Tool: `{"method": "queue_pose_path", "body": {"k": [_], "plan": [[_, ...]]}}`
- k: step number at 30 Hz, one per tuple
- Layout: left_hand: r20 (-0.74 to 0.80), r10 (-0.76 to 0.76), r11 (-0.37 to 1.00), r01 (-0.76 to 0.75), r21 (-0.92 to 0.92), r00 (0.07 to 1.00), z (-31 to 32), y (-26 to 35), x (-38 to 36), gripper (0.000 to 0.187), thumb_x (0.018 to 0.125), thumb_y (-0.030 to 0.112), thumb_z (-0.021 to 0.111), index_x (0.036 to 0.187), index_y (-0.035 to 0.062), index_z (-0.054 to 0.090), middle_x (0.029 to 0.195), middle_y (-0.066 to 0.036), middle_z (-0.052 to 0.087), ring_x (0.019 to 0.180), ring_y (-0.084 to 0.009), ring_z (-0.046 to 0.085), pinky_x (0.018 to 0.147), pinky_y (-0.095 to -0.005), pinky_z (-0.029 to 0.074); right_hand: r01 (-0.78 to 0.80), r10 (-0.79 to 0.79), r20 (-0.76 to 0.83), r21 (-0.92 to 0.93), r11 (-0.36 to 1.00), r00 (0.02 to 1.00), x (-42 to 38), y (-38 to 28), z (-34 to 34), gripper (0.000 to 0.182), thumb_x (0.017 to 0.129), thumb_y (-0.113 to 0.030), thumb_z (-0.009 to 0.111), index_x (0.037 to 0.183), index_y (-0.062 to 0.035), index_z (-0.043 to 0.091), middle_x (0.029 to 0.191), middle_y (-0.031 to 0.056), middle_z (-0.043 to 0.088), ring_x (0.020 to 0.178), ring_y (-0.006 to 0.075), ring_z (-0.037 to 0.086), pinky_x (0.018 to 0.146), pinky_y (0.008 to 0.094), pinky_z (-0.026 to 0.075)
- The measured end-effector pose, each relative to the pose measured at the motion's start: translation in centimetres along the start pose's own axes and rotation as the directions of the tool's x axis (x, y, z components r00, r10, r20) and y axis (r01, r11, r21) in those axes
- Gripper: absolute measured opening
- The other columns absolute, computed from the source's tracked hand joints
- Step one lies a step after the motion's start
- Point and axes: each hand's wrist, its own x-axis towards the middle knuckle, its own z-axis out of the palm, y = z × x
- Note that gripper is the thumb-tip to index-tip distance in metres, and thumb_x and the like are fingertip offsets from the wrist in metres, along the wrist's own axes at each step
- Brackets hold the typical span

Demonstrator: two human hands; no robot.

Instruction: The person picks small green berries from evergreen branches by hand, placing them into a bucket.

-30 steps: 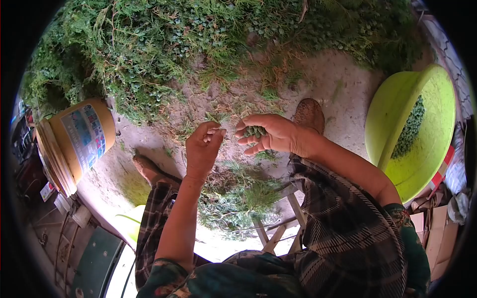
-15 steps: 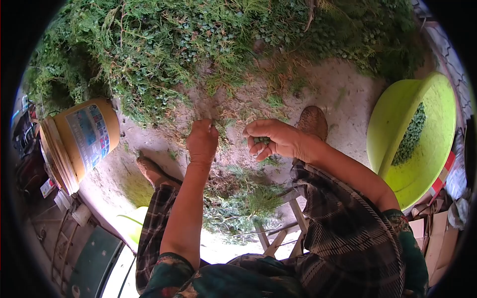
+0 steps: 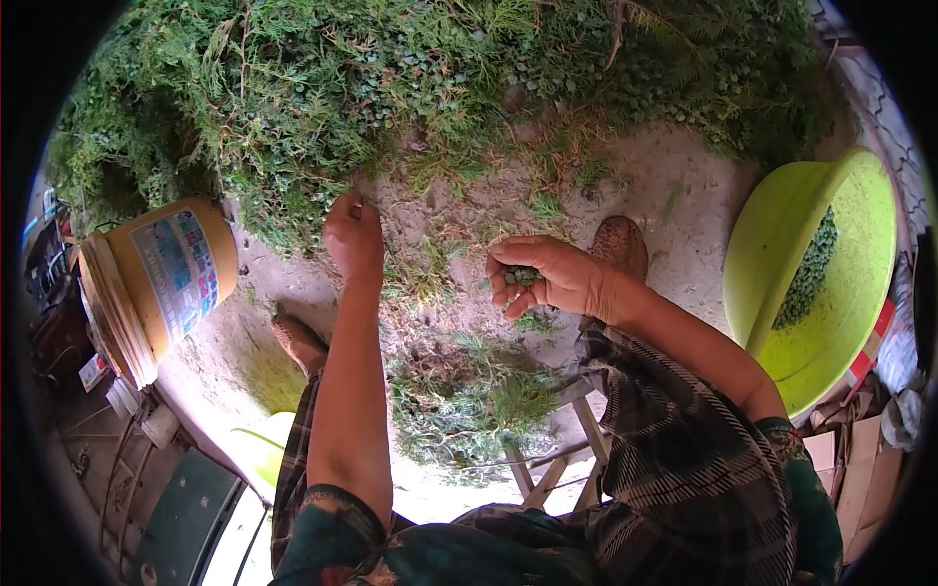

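My right hand (image 3: 547, 273) is cupped palm-up, its fingers curled round a small heap of green seed cones (image 3: 523, 275). To the left of it, my left hand (image 3: 354, 239) is closed, thumb and fingers pressed together, at the lower edge of a big pile of conifer branches (image 3: 410, 78). Whatever is between those fingers is too small or hidden to make out. The pile's scaly green sprays carry clusters of similar cones. More cones lie in the yellow-green basin (image 3: 757, 244) at my right.
A yellow bucket (image 3: 186, 273) with a printed label lies tilted at the left. Loose sprigs (image 3: 469, 391) are scattered on the floor between my feet, near a wooden stool frame (image 3: 562, 479). Another bright yellow-green container (image 3: 264, 449) is by my left leg. Cardboard (image 3: 870, 479) stands at lower right.
My left hand has moved left and up to the edge of the branch pile, still closed. My right hand stays nearly in place, holding the cones.
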Motion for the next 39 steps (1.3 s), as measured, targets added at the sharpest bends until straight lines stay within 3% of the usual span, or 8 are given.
{"method": "queue_pose_path", "body": {"k": [8, 11, 13, 16, 21, 27, 33, 39], "plan": [[0.637, 0.099, 0.801, 0.319, -0.507, 0.765, -4.3, 7.0, -8.8, 0.025, 0.084, 0.019, 0.064, 0.103, 0.0025, 0.059, 0.079, -0.006, 0.062, 0.075, -0.012, 0.055, 0.065, -0.0242, 0.044, 0.004, 0.008, -0.069, 0.167, 0.986, 0.998, 0.3, 0.1, 0.8, 0.031, 0.094, -0.029, 0.048, 0.103, -0.0011, 0.058, 0.092, 0.0111, 0.061, 0.085, 0.0248, 0.063, 0.074, 0.0445, 0.055], [0.344, -0.141, 0.969, 0.2, -0.143, 0.928, -3.4, 3.1, -3.8, 0.033, 0.086, 0.017, 0.06, 0.114, 0.0018, 0.055, 0.098, -0.015, 0.062, 0.089, -0.022, 0.058, 0.077, -0.0334, 0.046, -0.042, 0.024, 0.076, 0.244, 0.969, 0.997, 0.5, 0.6, -0.3, 0.026, 0.093, -0.025, 0.046, 0.095, -0.0015, 0.058, 0.09, 0.0121, 0.06, 0.084, 0.023, 0.061, 0.071, 0.0441, 0.055], [0.012, 0.171, 0.948, -0.168, 0.271, 0.985, -1.9, 0.5, -0.6, 0.043, 0.086, 0.015, 0.057, 0.125, 0.0017, 0.046, 0.124, -0.023, 0.049, 0.112, -0.0334, 0.05, 0.09, -0.045, 0.043, -0.039, 0.021, 0.079, 0.235, 0.971, 0.997, 0.5, 0.8, -0.7, 0.028, 0.093, -0.025, 0.045, 0.094, -0.0001, 0.058, 0.088, 0.0132, 0.061, 0.08, 0.0229, 0.062, 0.066, 0.0426, 0.057], [0.031, 0.036, 0.897, -0.046, 0.44, 0.999, 0.4, -1.0, 0.7, 0.054, 0.084, 0.014, 0.056, 0.134, 0.0024, 0.038, 0.136, -0.027, 0.035, 0.128, -0.04, 0.033, 0.104, -0.046, 0.03, -0.022, 0.01, 0.055, 0.22, 0.975, 0.998, 0.5, 0.6, -0.3, 0.028, 0.093, -0.025, 0.046, 0.093, 0.0009, 0.057, 0.086, 0.0132, 0.061, 0.077, 0.0228, 0.063, 0.062, 0.0409, 0.057], [0.216, 0.246, 0.958, -0.271, 0.091, 0.945, 0.5, -0.9, -4.9, 0.053, 0.075, -0.007, 0.05, 0.126, 0.0016, 0.046, 0.132, -0.026, 0.04, 0.122, -0.0395, 0.041, 0.1, -0.0404, 0.036, -0.021, 0.012, 0.048, 0.195, 0.981, 0.999, 0.4, 0.3, -0.4, 0.028, 0.092, -0.025, 0.047, 0.092, 0.001, 0.057, 0.087, 0.0132, 0.061, 0.078, 0.0225, 0.063, 0.064, 0.0421, 0.057], [0.018, 0.32, 0.946, -0.321, 0.04, 0.947, -0.2, -2.9, -4.6, 0.025, 0.071, -0.006, 0.063, 0.096, -0.0007, 0.061, 0.092, -0.015, 0.061, 0.086, -0.0306, 0.059, 0.077, -0.0377, 0.048, -0.016, 0.008, 0.052, 0.164, 0.986, 0.999, 0.0, 0.7, -0.9, 0.029, 0.093, -0.026, 0.047, 0.094, 0.0008, 0.057, 0.089, 0.0137, 0.061, 0.079, 0.0224, 0.064, 0.064, 0.0426, 0.056], [0.171, -0.275, 0.839, 0.324, -0.438, 0.946, -2.3, -2.3, -3.2, 0.021, 0.073, 0.008, 0.074, 0.089, 0.0029, 0.061, 0.07, -0.001, 0.056, 0.059, -0.0092, 0.047, 0.058, -0.025, 0.044, -0.014, 0.012, 0.016, 0.137, 0.99, 1.0, 0.3, 0.5, -0.9, 0.029, 0.093, -0.027, 0.047, 0.096, 0.0006, 0.057, 0.092, 0.0143, 0.061, 0.08, 0.0221, 0.064, 0.064, 0.0426, 0.057], [0.436, -0.382, 0.405, 0.572, -0.713, 0.815, -4.2, -2.5, -3.5, 0.014, 0.082, 0.009, 0.065, 0.094, 0.0034, 0.06, 0.077, -0.002, 0.059, 0.065, -0.0108, 0.057, 0.055, -0.0234, 0.048, -0.011, 0.012, -0.004, 0.11, 0.994, 1.0, 0.0, 0.4, -0.9, 0.029, 0.092, -0.027, 0.049, 0.095, 0.0003, 0.058, 0.091, 0.013, 0.061, 0.08, 0.0221, 0.064, 0.065, 0.0417, 0.057]]}}
